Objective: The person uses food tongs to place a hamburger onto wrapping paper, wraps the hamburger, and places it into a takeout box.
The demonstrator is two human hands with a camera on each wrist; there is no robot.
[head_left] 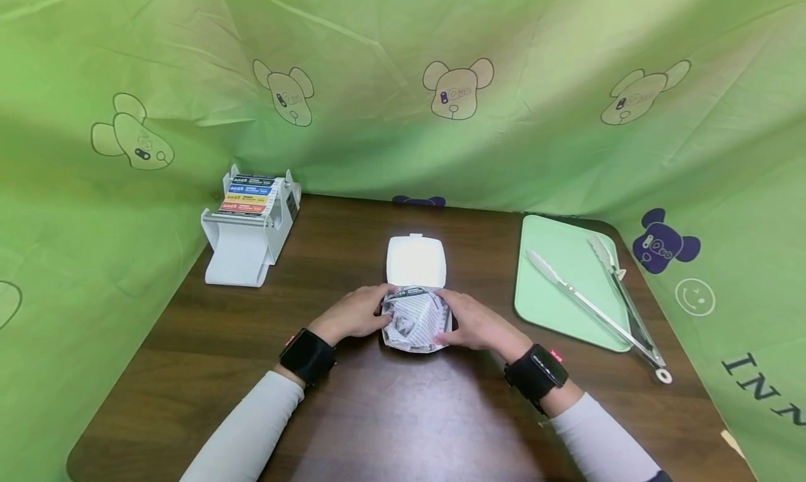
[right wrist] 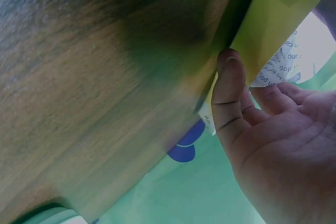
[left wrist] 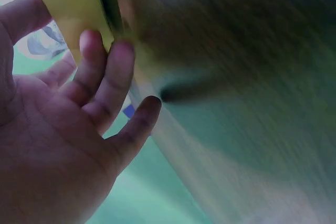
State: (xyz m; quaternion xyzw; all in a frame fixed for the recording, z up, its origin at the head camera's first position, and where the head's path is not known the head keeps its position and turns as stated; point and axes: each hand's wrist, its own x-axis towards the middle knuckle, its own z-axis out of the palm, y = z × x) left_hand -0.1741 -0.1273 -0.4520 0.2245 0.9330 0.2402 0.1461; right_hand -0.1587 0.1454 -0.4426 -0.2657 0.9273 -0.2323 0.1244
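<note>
A bundle wrapped in printed white paper sits in the lower half of a small white clamshell box, whose lid lies open toward the back. My left hand holds the bundle's left side, thumb on the paper and index finger near the hinge. Opposite it, my right hand holds the right side, thumb toward the front corner. In the left wrist view, several fingertips lie along the box's yellow-looking side wall. The right wrist view shows the little finger against the other wall.
To the right, metal tongs lie across a pale green tray, their ring end over the brown table. A white dispenser with a paper strip hanging out stands at the back left. Green printed cloth surrounds the table.
</note>
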